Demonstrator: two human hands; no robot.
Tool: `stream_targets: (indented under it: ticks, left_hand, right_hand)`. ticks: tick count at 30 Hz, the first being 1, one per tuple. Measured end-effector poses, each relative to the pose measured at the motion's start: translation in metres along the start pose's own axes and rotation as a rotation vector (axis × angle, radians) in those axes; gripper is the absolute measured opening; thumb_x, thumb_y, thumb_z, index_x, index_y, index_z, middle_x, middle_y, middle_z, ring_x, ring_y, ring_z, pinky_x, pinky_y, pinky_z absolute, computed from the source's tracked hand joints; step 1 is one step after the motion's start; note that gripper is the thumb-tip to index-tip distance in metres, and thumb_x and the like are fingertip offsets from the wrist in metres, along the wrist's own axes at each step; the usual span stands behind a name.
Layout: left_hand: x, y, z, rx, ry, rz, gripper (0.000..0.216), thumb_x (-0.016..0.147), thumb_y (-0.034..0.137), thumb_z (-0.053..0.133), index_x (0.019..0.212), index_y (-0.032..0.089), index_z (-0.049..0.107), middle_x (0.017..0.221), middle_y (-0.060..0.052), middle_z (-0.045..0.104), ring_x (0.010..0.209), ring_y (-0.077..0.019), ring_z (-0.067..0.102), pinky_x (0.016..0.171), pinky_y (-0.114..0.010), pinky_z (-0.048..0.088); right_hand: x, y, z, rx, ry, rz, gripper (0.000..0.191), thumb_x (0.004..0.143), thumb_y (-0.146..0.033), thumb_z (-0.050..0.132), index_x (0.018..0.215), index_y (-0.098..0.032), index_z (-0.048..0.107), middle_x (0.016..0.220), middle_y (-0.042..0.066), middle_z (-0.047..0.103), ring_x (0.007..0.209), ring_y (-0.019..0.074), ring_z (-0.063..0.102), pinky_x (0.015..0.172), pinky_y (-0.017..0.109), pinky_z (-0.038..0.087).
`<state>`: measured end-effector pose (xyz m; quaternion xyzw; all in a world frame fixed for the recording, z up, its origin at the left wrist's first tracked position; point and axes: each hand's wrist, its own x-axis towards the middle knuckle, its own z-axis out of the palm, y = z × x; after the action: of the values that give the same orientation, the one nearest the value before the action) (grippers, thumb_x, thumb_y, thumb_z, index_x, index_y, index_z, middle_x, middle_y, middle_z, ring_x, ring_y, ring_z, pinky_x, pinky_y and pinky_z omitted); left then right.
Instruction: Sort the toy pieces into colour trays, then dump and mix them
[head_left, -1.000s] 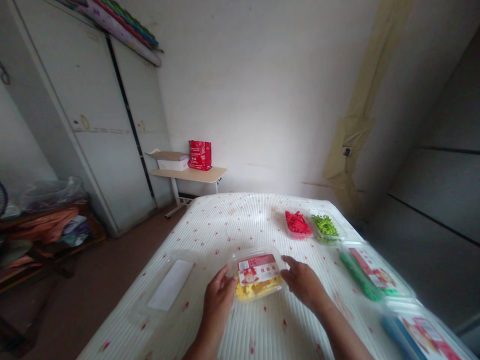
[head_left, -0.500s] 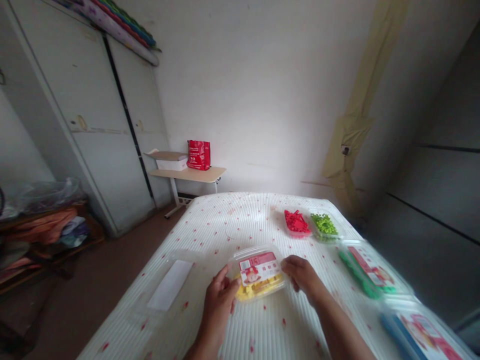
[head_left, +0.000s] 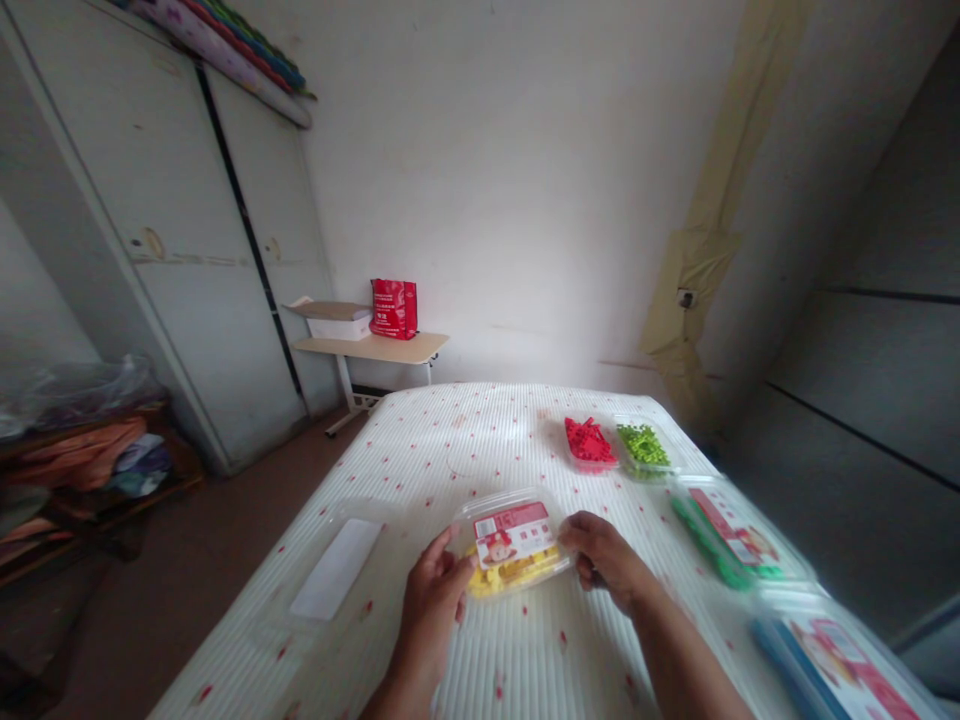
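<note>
A clear plastic box (head_left: 517, 545) with yellow pieces inside and a pink-and-white label on its lid rests before me, its lid down. My left hand (head_left: 436, 590) grips the box's left edge, thumb along the near side. At the opposite edge, my right hand (head_left: 600, 555) pinches the rim with its fingers curled. To the left lies a transparent plastic lid or tray (head_left: 300, 545) with a white paper strip (head_left: 337, 570) on it. What the right fingertips press on is partly hidden.
Open boxes of red pieces (head_left: 590, 442) and light green pieces (head_left: 643, 447) stand at the far right. Closer on that side are lidded boxes with green (head_left: 712, 545) and blue (head_left: 799, 660) contents. A red bag (head_left: 394, 309) sits on a small table (head_left: 382, 347) beyond the bed-like surface.
The view has shifted slightly, moving everything a little left. Both hands keep hold of the yellow-filled box; the right fingers look a bit more curled at its edge.
</note>
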<state>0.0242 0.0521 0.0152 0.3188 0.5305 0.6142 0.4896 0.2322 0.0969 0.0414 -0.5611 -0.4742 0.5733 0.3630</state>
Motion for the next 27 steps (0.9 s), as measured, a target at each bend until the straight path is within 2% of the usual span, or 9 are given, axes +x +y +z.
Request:
stream_targets:
  ticks: [5,10,20,27]
  left_hand:
    - [-0.0014,0.0011,-0.0029,-0.009,-0.011,-0.017,0.068,0.058,0.034,0.07,0.119,0.011,0.05,0.052,0.012,0.037,0.036,-0.0036,0.033,0.033,-0.016,0.025]
    - [-0.0016,0.0023,-0.008,-0.025,-0.042,-0.064,0.074,0.053,0.031,0.075,0.12,0.012,0.05,0.055,0.01,0.039,0.04,-0.0046,0.039,0.036,-0.017,0.031]
    - [0.0011,-0.0013,-0.0067,0.133,-0.049,0.024,0.071,0.062,0.038,0.065,0.123,0.007,0.047,0.056,0.009,0.042,0.036,-0.0047,0.037,0.033,-0.018,0.03]
    - [0.0002,-0.0015,-0.0054,0.117,-0.071,0.015,0.078,0.065,0.042,0.062,0.129,0.002,0.04,0.052,0.011,0.038,0.036,-0.0049,0.035,0.032,-0.018,0.03]
  right_hand:
    - [-0.0026,-0.0006,-0.0027,0.018,-0.019,-0.011,0.021,0.059,-0.034,0.055,0.071,-0.021,0.044,0.035,-0.012,0.037,0.03,0.005,0.032,0.035,0.018,0.021]
    - [-0.0046,-0.002,-0.0029,0.014,-0.026,0.006,0.022,0.058,-0.034,0.056,0.071,-0.021,0.043,0.036,-0.011,0.04,0.031,0.0051,0.034,0.037,0.018,0.021]
    - [-0.0033,0.0031,-0.0037,0.024,-0.031,-0.003,0.022,0.062,-0.034,0.057,0.072,-0.021,0.043,0.036,-0.011,0.041,0.031,0.0055,0.035,0.036,0.018,0.025]
    - [-0.0049,0.0036,0.001,0.079,0.01,-0.058,0.025,0.059,-0.033,0.062,0.067,-0.021,0.041,0.04,-0.013,0.034,0.036,0.0043,0.029,0.036,0.019,0.032]
